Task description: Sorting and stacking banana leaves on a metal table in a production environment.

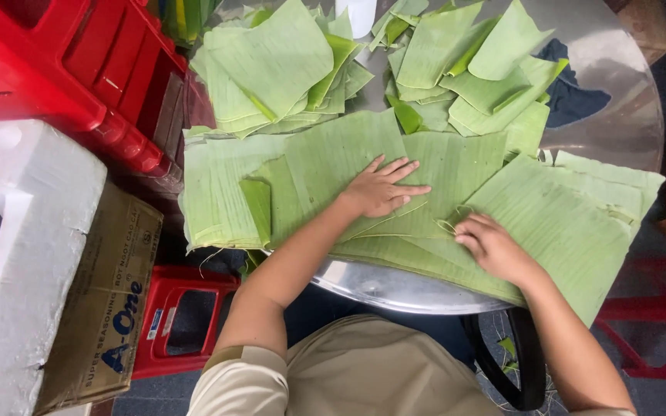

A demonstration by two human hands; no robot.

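my left hand (pixel 379 189) lies flat, fingers spread, pressing down on the big banana leaf sheet (pixel 425 181) spread across the round metal tray (pixel 395 289) in front of me, grasping nothing, just pinning it so it doesn't slide. my right hand (pixel 491 246) sits on the same sheet's near edge, fingers curled at a thin loose fibre (pixel 449 225); whether i've pinched it, i cannot tell. more sheets overlap left and right, hanging off the rim. two heaps of cut leaf pieces (pixel 271 69) sit further back, out of the way. red plastic crate (pixel 79 69), cardboard box (pixel 102 308) to my left.
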